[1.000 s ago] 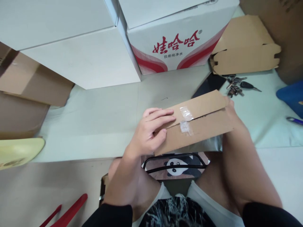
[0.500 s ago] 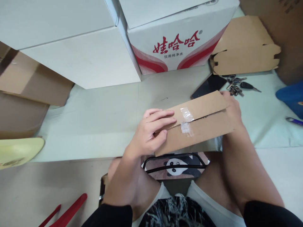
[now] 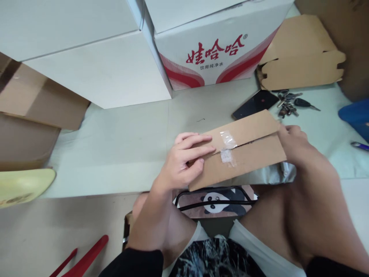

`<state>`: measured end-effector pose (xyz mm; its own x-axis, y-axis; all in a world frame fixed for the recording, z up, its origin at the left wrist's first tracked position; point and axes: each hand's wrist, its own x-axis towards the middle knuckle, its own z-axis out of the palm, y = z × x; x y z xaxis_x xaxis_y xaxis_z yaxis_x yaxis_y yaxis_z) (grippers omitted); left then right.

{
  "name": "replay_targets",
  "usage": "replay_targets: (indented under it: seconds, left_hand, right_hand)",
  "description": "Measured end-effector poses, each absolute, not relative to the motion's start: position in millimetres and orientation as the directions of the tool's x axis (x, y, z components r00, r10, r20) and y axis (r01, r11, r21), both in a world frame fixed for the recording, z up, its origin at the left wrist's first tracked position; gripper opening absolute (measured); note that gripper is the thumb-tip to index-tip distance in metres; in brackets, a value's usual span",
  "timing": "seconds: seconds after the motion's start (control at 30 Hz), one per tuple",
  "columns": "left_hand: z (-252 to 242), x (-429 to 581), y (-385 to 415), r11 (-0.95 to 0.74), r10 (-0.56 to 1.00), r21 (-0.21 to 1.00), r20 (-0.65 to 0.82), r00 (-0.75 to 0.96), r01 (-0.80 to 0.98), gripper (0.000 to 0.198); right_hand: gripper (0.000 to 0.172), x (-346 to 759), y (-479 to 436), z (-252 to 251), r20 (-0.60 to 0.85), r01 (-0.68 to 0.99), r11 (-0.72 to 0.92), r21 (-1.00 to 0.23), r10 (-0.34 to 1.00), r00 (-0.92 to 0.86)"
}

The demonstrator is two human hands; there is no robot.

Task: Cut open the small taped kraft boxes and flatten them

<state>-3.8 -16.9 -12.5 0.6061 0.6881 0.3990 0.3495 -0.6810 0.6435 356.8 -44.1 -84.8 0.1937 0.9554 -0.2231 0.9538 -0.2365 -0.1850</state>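
Observation:
A brown cardboard box lies tilted at the table's front edge, with clear tape across its middle seam. My left hand grips the left end, fingers over the top and thumb on the near side. At the right end, my right hand has its fingers curled against the far corner; their tips are partly hidden. Silvery plastic wrap shows beneath the box's near side. Just beyond the box lie a dark phone and a bunch of keys.
White cartons and a red-and-white water carton stand at the back. Flattened cardboard lies back right, near a blue container and a pen. Brown boxes and a yellow-green object are left.
My right hand has shifted right and toward me along the box's end, and its wrist has turned outward. More plastic wrap shows. The box and left hand stay nearly still.

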Motion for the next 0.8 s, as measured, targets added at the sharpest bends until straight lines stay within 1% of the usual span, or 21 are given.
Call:
replay_targets:
  seconds: [0.1, 0.2, 0.27, 0.3, 0.33, 0.4, 0.47, 0.53, 0.57, 0.6, 0.63, 0.67, 0.7, 0.8]
  left_hand:
    - [-13.5, -4.4, -16.6, -0.676, 0.692, 0.644, 0.388, 0.61, 0.357, 0.035]
    - [-14.6, -4.5, -16.3, -0.67, 0.698, 0.648, 0.384, 0.604, 0.363, 0.034]
    - [-15.0, -3.9, -16.2, -0.673, 0.698, 0.647, 0.393, 0.599, 0.359, 0.034]
    - [-15.0, -3.4, -16.3, -0.676, 0.695, 0.646, 0.401, 0.597, 0.354, 0.034]
    - [-14.9, -3.0, -16.4, -0.679, 0.693, 0.645, 0.407, 0.595, 0.35, 0.034]
    - [-14.5, -2.2, -16.7, -0.678, 0.695, 0.647, 0.411, 0.59, 0.348, 0.034]
    - [-14.0, -1.8, -17.0, -0.671, 0.702, 0.651, 0.403, 0.587, 0.356, 0.034]
    - [-13.8, -2.0, -17.1, -0.665, 0.708, 0.652, 0.395, 0.586, 0.365, 0.035]
    - [-13.9, -2.3, -17.0, -0.666, 0.707, 0.651, 0.396, 0.586, 0.364, 0.035]
    - [-14.2, -2.6, -16.8, -0.668, 0.705, 0.649, 0.398, 0.587, 0.363, 0.035]
    - [-14.6, -3.0, -16.5, -0.67, 0.704, 0.648, 0.398, 0.588, 0.362, 0.035]
    - [-15.2, -3.3, -16.2, -0.673, 0.701, 0.646, 0.4, 0.59, 0.361, 0.035]
    - [-15.7, -3.6, -15.8, -0.676, 0.697, 0.644, 0.403, 0.593, 0.358, 0.035]
    - [-17.0, -3.7, -15.1, -0.683, 0.692, 0.642, 0.417, 0.59, 0.347, 0.035]
  right_hand:
    - [0.054, 358.0, -49.3, -75.2, -0.303, 0.935, -0.33, -0.132, 0.911, 0.279]
    - [0.038, 350.8, -44.9, -61.7, -0.355, 0.929, -0.338, -0.151, 0.896, 0.268]
    - [0.035, 339.7, -40.0, -48.0, -0.374, 0.925, -0.345, -0.162, 0.889, 0.266]
    - [0.035, 332.7, -38.0, -39.7, -0.398, 0.905, -0.384, -0.183, 0.871, 0.289]
    - [0.037, 325.4, -36.8, -30.7, -0.428, 0.87, -0.436, -0.232, 0.848, 0.311]
    - [0.04, 311.1, -36.7, -12.5, -0.423, 0.752, -0.497, -0.433, 0.848, 0.318]
    - [0.035, 300.6, -38.5, 2.6, -0.331, 0.637, -0.509, -0.578, 0.86, 0.388]
    - [0.029, 295.8, -39.9, 11.9, -0.211, 0.445, -0.452, -0.773, 0.844, 0.493]
    - [0.026, 295.7, -40.0, 14.5, -0.172, 0.306, -0.376, -0.875, 0.831, 0.528]
    - [0.023, 296.8, -39.6, 15.9, -0.156, 0.152, -0.278, -0.949, 0.828, 0.539]
    - [0.021, 299.0, -38.7, 16.7, -0.146, 0.009, -0.178, -0.984, 0.836, 0.528]
    - [0.021, 301.8, -37.7, 17.0, -0.134, -0.102, -0.096, -0.99, 0.855, 0.501]
    - [0.024, 304.8, -36.5, 17.2, -0.116, -0.172, -0.039, -0.984, 0.876, 0.469]
    - [0.041, 310.0, -33.4, 17.4, -0.061, -0.228, 0.047, -0.973, 0.893, 0.446]
